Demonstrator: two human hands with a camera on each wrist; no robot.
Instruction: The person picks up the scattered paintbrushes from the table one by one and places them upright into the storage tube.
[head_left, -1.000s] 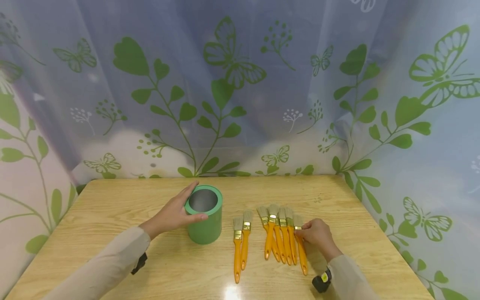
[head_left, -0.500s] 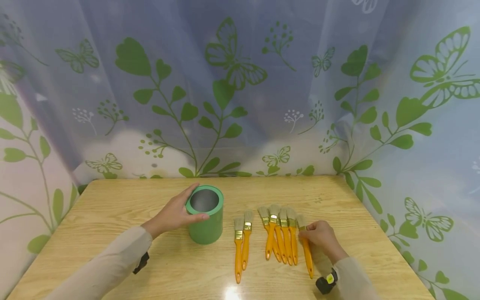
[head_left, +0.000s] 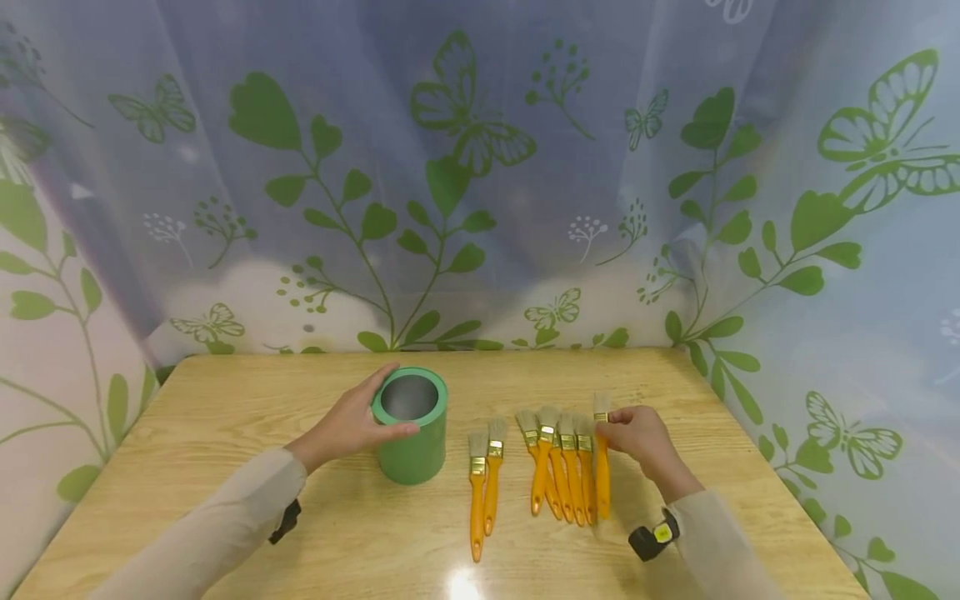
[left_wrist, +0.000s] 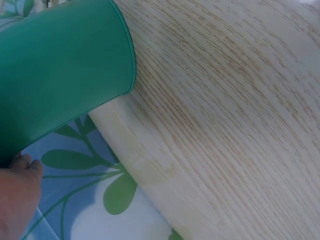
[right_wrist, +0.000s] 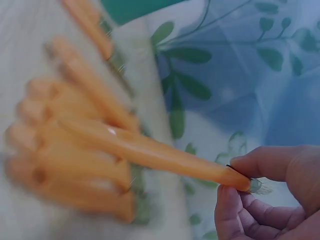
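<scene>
My left hand grips the upper side of a green can, thumb toward the front and fingers behind the rim. The can stands upright on the table, its grey inside visible. My right hand pinches a paintbrush with an orange handle near its metal band, bristles pointing away from me. In the right wrist view thumb and fingers close on this paintbrush, raised above the other brushes. A fanned group of several paintbrushes lies just to its left. Two more paintbrushes lie between that group and the can.
The wooden table carries all these things. Behind it hangs a curtain printed with leaves and butterflies, which also runs along both sides. A small black camera sits at my right wrist.
My right hand has drawn the end paintbrush rightward out of the group, then lifted it up and away from me. The left hand and the can have stayed in place.
</scene>
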